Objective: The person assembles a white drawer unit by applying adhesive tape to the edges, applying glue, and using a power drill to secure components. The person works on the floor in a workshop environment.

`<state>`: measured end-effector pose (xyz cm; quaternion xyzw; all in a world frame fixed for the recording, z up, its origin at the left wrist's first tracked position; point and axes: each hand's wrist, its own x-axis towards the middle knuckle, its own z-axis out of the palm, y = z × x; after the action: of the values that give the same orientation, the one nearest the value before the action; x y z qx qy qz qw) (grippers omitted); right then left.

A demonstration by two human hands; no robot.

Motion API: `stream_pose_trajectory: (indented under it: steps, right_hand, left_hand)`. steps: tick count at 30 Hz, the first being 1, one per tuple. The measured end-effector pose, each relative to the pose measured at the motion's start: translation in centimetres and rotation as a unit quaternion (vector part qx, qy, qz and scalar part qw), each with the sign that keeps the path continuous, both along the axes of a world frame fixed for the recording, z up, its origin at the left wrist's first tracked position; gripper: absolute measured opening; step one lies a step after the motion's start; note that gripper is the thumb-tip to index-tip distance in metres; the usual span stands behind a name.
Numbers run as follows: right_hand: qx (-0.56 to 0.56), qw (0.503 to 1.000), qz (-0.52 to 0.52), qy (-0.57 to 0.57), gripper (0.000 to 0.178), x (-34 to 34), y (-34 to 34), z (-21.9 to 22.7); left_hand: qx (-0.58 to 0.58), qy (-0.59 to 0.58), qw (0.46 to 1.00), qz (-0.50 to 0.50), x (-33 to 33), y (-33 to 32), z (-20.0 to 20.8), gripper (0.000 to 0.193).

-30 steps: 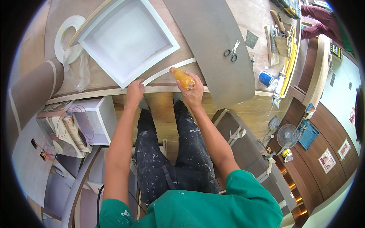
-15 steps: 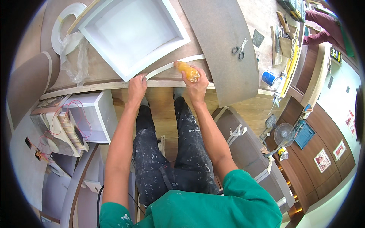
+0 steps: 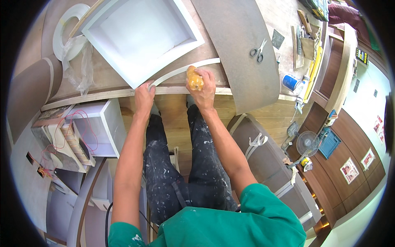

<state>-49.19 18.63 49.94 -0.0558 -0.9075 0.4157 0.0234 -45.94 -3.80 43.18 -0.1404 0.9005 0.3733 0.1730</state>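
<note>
At a wooden worktop (image 3: 109, 80) in a room with plank flooring (image 3: 273, 123), the left hand (image 3: 144, 99) pinches the left end of a curved white edging strip (image 3: 173, 74), and the right hand (image 3: 204, 94), nearer the worktop's edge, grasps a yellow bottle (image 3: 194, 78), its far end at the strip, contact unclear.

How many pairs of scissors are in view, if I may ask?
1: the scissors lie on the brown sheet, right of the yellow bottle in the right hand. Others may be hidden.
</note>
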Motion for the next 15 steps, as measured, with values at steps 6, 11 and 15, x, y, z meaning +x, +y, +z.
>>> stream_pose_trajectory:
  steps: [6,11,15]
  right_hand:
    - [-0.076,0.996,-0.021,-0.034,0.041,-0.9,1.4,-1.0]
    - [-0.069,0.995,-0.074,-0.016,0.036,-1.0,1.4,-0.9]
    - [-0.042,0.993,-0.103,0.029,0.036,-1.3,1.6,-0.9]
  left_hand:
    - [0.01,-0.024,0.999,0.022,0.0,0.1,-0.1,0.026]
    - [0.014,-0.011,1.0,0.021,0.1,0.4,-0.9,0.024]
    - [0.017,-0.037,0.999,0.036,0.2,0.3,-0.9,0.024]
